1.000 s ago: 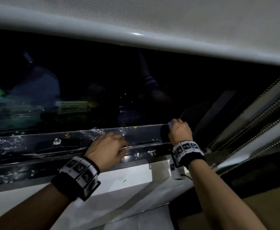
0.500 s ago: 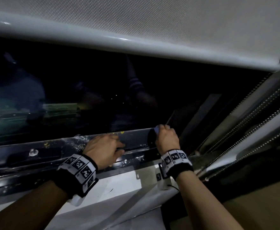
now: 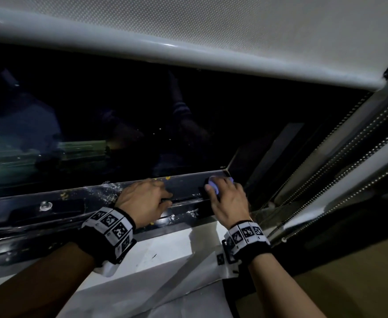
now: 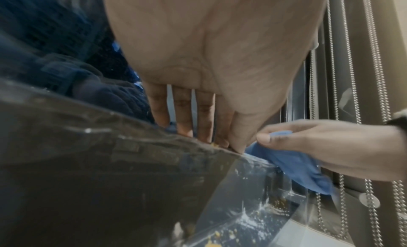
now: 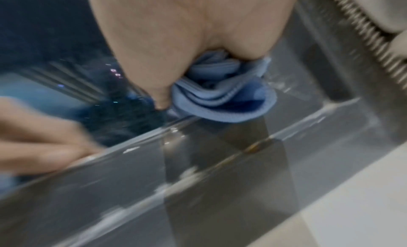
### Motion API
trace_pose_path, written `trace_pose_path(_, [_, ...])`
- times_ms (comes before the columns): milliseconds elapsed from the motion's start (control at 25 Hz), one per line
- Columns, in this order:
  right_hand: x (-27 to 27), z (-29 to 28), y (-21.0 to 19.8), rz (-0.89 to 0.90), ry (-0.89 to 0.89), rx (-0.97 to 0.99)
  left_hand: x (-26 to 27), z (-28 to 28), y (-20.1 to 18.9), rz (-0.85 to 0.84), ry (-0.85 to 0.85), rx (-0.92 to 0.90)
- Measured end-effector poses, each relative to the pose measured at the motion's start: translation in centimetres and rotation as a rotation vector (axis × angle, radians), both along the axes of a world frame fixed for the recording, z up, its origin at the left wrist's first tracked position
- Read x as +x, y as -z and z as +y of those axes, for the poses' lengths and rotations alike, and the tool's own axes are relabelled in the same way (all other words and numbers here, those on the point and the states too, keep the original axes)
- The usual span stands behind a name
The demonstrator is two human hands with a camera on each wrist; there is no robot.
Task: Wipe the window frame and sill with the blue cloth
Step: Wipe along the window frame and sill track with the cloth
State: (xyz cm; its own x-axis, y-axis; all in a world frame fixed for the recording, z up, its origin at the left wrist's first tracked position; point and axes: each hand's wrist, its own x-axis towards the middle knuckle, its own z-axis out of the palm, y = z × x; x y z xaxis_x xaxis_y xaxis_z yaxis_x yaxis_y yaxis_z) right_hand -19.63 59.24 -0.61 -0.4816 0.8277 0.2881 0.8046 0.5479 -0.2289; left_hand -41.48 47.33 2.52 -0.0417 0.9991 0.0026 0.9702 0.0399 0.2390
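My right hand (image 3: 225,193) grips a bunched blue cloth (image 3: 213,185) and presses it on the dark window frame (image 3: 186,183) near its right corner. The cloth (image 5: 222,97) shows folded under my palm in the right wrist view, and hangs from that hand (image 4: 326,146) as blue cloth (image 4: 295,167) in the left wrist view. My left hand (image 3: 144,200) rests on the frame rail just to the left, fingers (image 4: 182,111) straight and laid over the rail's top edge. White and yellow specks dot the frame (image 4: 253,216). The white sill (image 3: 165,249) lies below.
A white roller blind (image 3: 188,31) hangs low over the dark glass (image 3: 119,111). Beaded blind chains (image 3: 340,161) run down at the right, close to my right hand. A metal knob (image 3: 46,205) sits on the frame at the left.
My right hand has turned flatter on the frame, and more of the blue cloth shows beyond its fingers. My left hand has stayed on the rail. The head view has shifted.
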Motion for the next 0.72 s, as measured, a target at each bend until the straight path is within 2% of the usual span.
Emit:
trace_pose_path(120, [-1.2, -2.5, 0.1, 0.081, -0.146, -0.047, 0.2, 0.1, -0.3, 0.009, 0.006, -0.004])
trace_pose_path(240, [-2.0, -3.0, 0.6, 0.067, -0.073, -0.120, 0.2, 0.1, -0.3, 0.014, -0.002, -0.015])
trace_pose_path(400, [-3.0, -3.7, 1.0, 0.166, -0.060, 0.004, 0.3, 0.1, -0.2, 0.023, -0.020, -0.028])
trace_pose_path(560, [-2.0, -3.3, 0.6, 0.213, -0.193, 0.004, 0.2, 0.0, 0.1, 0.036, -0.023, -0.018])
trace_pose_path(640, [0.1, -1.0, 0.2, 0.225, -0.090, 0.014, 0.1, 0.0, 0.3, 0.034, -0.026, -0.016])
trace_pose_path(720, [1.3, 0.6, 0.2, 0.160, 0.150, -0.007, 0.3, -0.1, 0.4, 0.032, -0.030, -0.012])
